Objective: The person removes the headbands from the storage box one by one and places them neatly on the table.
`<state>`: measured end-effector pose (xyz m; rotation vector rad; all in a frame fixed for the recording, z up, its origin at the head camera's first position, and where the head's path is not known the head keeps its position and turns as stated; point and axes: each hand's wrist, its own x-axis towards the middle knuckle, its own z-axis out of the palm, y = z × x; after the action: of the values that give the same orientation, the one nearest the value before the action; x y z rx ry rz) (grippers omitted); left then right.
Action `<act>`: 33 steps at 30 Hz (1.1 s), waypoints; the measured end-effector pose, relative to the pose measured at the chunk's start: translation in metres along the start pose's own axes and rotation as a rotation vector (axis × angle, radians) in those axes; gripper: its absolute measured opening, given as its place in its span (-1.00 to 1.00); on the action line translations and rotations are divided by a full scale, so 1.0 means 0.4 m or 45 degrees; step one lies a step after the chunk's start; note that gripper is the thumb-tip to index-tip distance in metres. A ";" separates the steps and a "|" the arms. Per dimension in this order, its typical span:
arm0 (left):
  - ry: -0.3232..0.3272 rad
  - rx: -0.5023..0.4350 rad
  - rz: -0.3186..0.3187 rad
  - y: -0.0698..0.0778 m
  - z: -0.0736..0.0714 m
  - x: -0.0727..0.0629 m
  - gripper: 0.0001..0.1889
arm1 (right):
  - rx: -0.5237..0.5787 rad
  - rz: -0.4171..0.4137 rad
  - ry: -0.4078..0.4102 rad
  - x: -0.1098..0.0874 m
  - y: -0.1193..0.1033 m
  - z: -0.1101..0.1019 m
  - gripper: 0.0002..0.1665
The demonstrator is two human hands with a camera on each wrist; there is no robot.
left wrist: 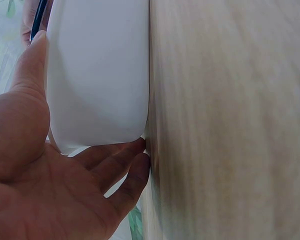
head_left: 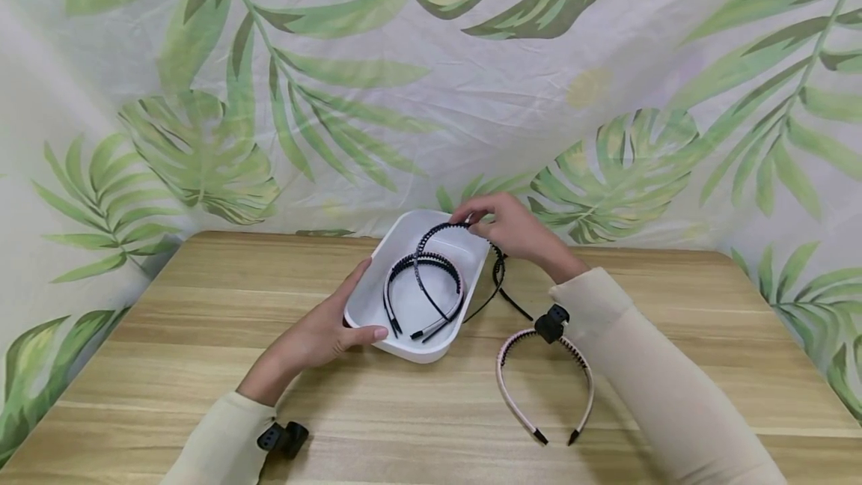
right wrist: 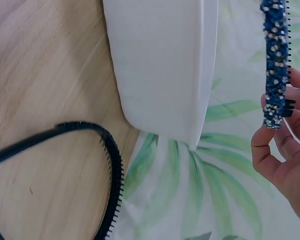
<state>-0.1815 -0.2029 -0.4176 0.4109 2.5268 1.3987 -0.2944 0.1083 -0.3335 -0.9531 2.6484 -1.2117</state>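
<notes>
My right hand (head_left: pixel 501 227) pinches a dark headband (head_left: pixel 431 230) at its top, holding it over the white plastic box (head_left: pixel 412 355). In the right wrist view its band is thick with blue and silver sparkly beads (right wrist: pixel 276 55), small comb teeth along the inner edge. My left hand (head_left: pixel 330 328) grips the near left side of the box, thumb at the rim. The left wrist view shows its fingers curled along the box's outer wall (left wrist: pixel 100 75). Inside the box lie toothed headbands, among them a pale pink one (head_left: pixel 387 298), partly overlapped by the held headband.
A black toothed headband (right wrist: pixel 115 165) lies on the table just right of the box, partly hidden by my right arm in the head view. Nearer to me is a pale pink headband (head_left: pixel 501 380) with black tips. A leaf-print cloth (head_left: pixel 350 96) hangs behind the wooden table (head_left: pixel 202 305).
</notes>
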 end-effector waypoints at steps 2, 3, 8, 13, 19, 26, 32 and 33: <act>0.000 0.000 0.000 0.000 -0.001 0.000 0.19 | -0.001 -0.016 0.011 -0.005 0.001 -0.007 -0.63; 0.000 -0.001 0.000 0.000 -0.002 0.000 0.20 | -0.007 -0.020 0.016 -0.008 0.002 -0.011 -0.63; -0.002 -0.004 -0.004 -0.001 -0.003 0.000 0.20 | -0.012 -0.024 0.032 -0.023 0.013 -0.033 -0.64; -0.013 -0.001 -0.008 0.001 -0.003 0.001 0.20 | -0.040 0.008 0.050 -0.041 0.026 -0.061 -0.65; -0.014 -0.005 0.003 0.004 0.000 0.003 0.19 | -0.054 0.039 0.057 -0.061 0.045 -0.085 -0.66; -0.013 0.001 -0.013 0.008 -0.003 -0.001 0.20 | -0.055 0.056 0.057 -0.082 0.066 -0.103 -0.67; -0.015 0.003 -0.021 0.008 -0.002 -0.002 0.21 | -0.065 0.084 0.067 -0.102 0.090 -0.120 -0.67; -0.014 0.000 -0.023 0.008 -0.002 -0.002 0.20 | -0.064 0.094 0.069 -0.106 0.094 -0.123 -0.67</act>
<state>-0.1806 -0.2022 -0.4145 0.3932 2.5155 1.3860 -0.2947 0.1833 -0.3340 -0.8331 2.7421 -1.1772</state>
